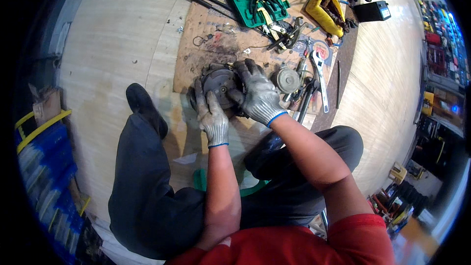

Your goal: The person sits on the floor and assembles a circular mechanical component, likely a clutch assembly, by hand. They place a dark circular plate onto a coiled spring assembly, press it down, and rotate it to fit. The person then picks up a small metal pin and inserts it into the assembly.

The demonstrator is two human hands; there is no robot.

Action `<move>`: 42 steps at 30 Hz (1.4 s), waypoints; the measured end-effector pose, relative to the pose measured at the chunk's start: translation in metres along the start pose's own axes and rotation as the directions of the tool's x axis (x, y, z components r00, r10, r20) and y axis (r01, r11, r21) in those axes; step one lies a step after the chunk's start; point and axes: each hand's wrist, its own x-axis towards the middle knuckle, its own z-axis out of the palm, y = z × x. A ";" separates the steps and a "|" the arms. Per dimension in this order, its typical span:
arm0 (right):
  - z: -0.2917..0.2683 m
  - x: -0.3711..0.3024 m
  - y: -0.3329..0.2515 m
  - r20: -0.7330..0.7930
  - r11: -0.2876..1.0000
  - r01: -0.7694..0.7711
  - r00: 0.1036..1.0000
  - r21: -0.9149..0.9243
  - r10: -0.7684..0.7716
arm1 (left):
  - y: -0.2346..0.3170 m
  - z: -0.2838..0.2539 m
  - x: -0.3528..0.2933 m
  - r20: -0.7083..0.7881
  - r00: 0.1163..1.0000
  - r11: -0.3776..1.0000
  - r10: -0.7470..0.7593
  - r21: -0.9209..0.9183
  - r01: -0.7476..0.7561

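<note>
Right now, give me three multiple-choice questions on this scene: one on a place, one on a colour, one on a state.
1. Where does the wrench lie?
A. right of the round part
B. in the tool case
C. on the blue crate

2. What colour is the tool case?
A. red
B. green
C. white

3. What are the hands doing?
A. hanging free
B. holding the wrench
C. both gripping the round part

Answers: 1 A, it lies on the cardboard right of the round part. 2 B, its tray is green. 3 C, left hand and right hand rest gloved on it.
</note>
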 end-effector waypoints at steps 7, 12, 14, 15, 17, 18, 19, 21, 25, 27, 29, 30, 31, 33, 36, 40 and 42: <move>0.003 -0.002 -0.007 0.176 0.998 -0.039 0.983 -0.053 0.048 | -0.014 0.002 0.005 0.044 0.998 0.994 -0.048 -0.095 0.052; 0.006 -0.003 -0.011 0.181 0.991 -0.066 0.980 -0.119 0.087 | -0.015 0.000 0.011 0.117 0.979 0.983 -0.169 0.088 0.159; 0.008 -0.002 -0.013 0.164 0.991 -0.067 0.983 -0.112 0.085 | -0.018 0.000 0.013 0.107 0.983 0.988 -0.153 0.035 0.150; 0.011 -0.001 -0.012 0.153 0.993 -0.066 0.985 -0.099 0.081 | -0.019 0.001 0.013 0.101 0.984 0.989 -0.144 0.008 0.144; 0.012 -0.003 -0.010 0.145 0.995 -0.068 0.986 -0.067 0.077 | -0.021 0.005 0.012 0.090 0.983 0.987 -0.158 -0.020 0.161; 0.012 -0.003 -0.008 0.144 0.997 -0.067 0.987 -0.045 0.073 | -0.022 0.007 0.011 0.084 0.983 0.985 -0.164 -0.035 0.168; 0.010 -0.002 -0.010 0.147 0.998 -0.066 0.987 -0.022 0.068 | -0.022 0.007 0.013 0.079 0.983 0.985 -0.166 -0.041 0.169; 0.004 -0.001 -0.013 0.215 0.994 -0.106 0.971 -0.008 0.106 | -0.023 0.007 0.011 0.093 0.980 0.982 -0.177 -0.044 0.182; 0.017 -0.006 -0.010 0.068 0.983 -0.015 0.997 -0.181 0.028 | -0.020 0.003 0.011 0.128 0.976 0.982 -0.174 -0.056 0.182; 0.014 -0.006 -0.003 0.156 0.992 -0.066 0.984 -0.106 0.082 | -0.017 0.003 0.010 0.147 0.973 0.981 -0.178 -0.051 0.187; 0.012 -0.004 -0.004 0.145 0.996 -0.077 0.986 -0.034 0.081 | -0.015 0.001 0.011 0.163 0.970 0.982 -0.182 -0.027 0.189; 0.016 -0.006 0.002 0.117 0.997 -0.067 0.991 -0.033 0.071 | -0.012 0.002 0.009 0.182 0.965 0.980 -0.189 -0.021 0.196; 0.020 -0.006 0.004 0.110 0.997 -0.056 0.992 -0.056 0.062 | -0.015 0.004 0.009 0.193 0.964 0.981 -0.183 -0.034 0.193; 0.020 -0.003 -0.006 0.159 0.996 -0.068 0.984 -0.057 0.076 | -0.041 0.010 0.012 0.186 0.974 0.981 -0.126 -0.119 0.150; 0.015 -0.004 -0.007 0.183 0.993 -0.091 0.978 -0.082 0.104 | -0.027 0.002 0.012 0.191 0.972 0.990 -0.136 -0.018 0.142; 0.008 -0.004 -0.022 0.203 0.991 -0.120 0.970 -0.064 0.131 | -0.014 -0.018 0.016 0.207 0.959 0.977 -0.191 0.130 0.167; -0.002 -0.002 -0.032 0.270 0.987 -0.157 0.949 -0.046 0.163 | -0.021 -0.027 0.017 0.151 0.981 0.989 -0.122 0.101 0.107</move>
